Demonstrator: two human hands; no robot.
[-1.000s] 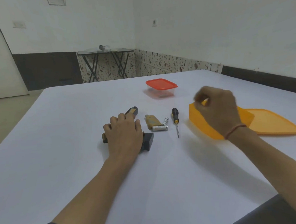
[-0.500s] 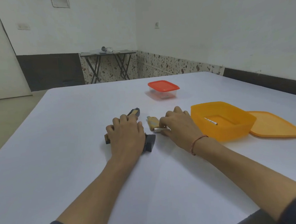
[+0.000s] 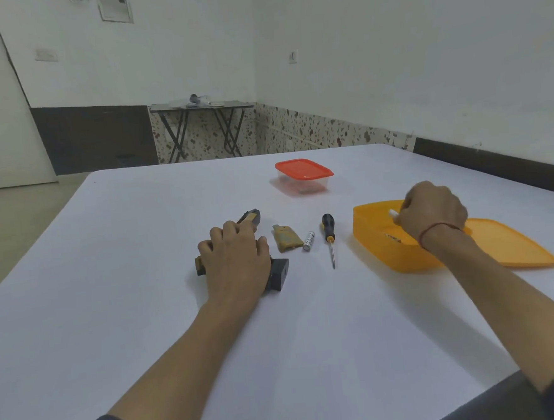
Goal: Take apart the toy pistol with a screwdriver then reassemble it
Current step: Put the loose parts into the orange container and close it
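Pistol (image 3: 278,273) under left grip (image 3: 236,262), battery (image 3: 393,213) in right grip (image 3: 431,212)

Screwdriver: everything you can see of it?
The screwdriver has a black grip with a yellow collar and a thin metal shaft. It lies flat on the white table, grip away from the person, tip toward them, between a loose battery and the orange tub. Nothing touches it but the table.
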